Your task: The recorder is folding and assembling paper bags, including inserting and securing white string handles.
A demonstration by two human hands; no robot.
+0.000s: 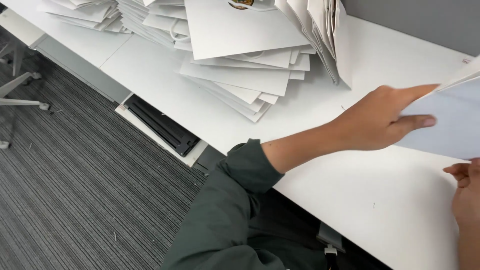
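Left hand (382, 120) pinches the white paper bag (445, 122) at the table's (350, 200) right edge, thumb under, fingers over; right hand (467, 197), fingers loosely curled, nears its lower edge and should steady that side for an even lift.

Across the far side of the white table (150, 75) we see a sprawling heap of flat white paper bags (240, 75), some with cord handles, and a second stack (85, 12) toward the corner. Under the table's edge sits a black tray (162, 125), above grey striped carpet (75, 190), with white chair legs (20, 95) nearby.
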